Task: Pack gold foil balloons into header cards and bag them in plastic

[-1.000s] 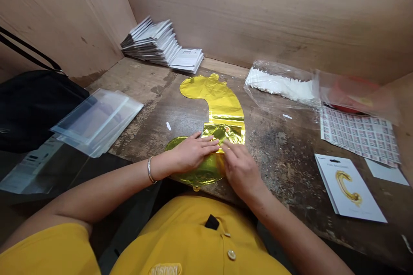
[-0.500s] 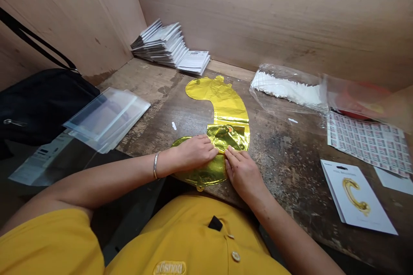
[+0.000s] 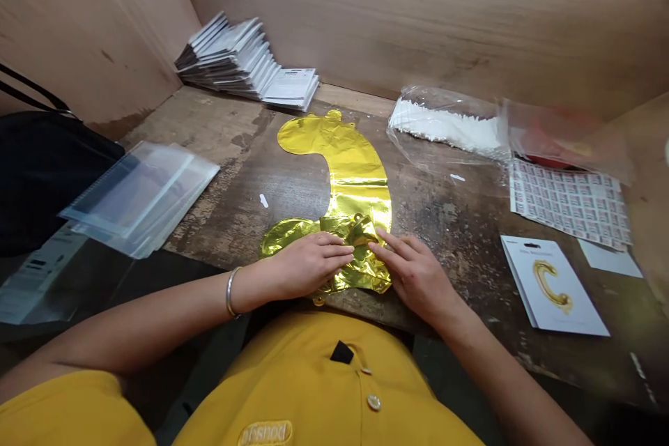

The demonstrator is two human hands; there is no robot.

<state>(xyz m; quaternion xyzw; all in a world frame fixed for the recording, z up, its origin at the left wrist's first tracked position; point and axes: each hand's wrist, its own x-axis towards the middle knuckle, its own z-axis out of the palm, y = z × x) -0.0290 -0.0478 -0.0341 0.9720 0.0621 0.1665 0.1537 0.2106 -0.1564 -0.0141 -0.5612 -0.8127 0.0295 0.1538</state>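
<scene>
A single gold foil balloon (image 3: 355, 181) lies flat on the wooden workbench (image 3: 460, 251), near the middle, its crinkled, shiny end curving to the far left. Its near end is folded over into a crumpled bunch, right at the person's hands. The left hand (image 3: 308, 265), wearing one metal bangle (image 3: 228, 291), lies on the foil with its fingers together, tips just beside the bunch. The right hand (image 3: 412, 275) has its fingers slightly spread, and their tips touch the bunch. The hands are close but apart; whether either pinches the foil, I cannot tell.

At the far left stand two stacks of packaged cards: a large fanned stack (image 3: 230, 59) and a small one (image 3: 293, 89). Left of the balloon lies a pile of clear plastic sleeves (image 3: 141, 198), beyond which sits a black bag (image 3: 47, 174). To the far right are one clear bag of white fluffy material (image 3: 444, 125) and one blurred clear bag holding something red (image 3: 564, 146). Below them lie one printed label sheet (image 3: 567, 202), one small white slip (image 3: 609, 258), and one white card printed with a gold letter C (image 3: 551, 286).
</scene>
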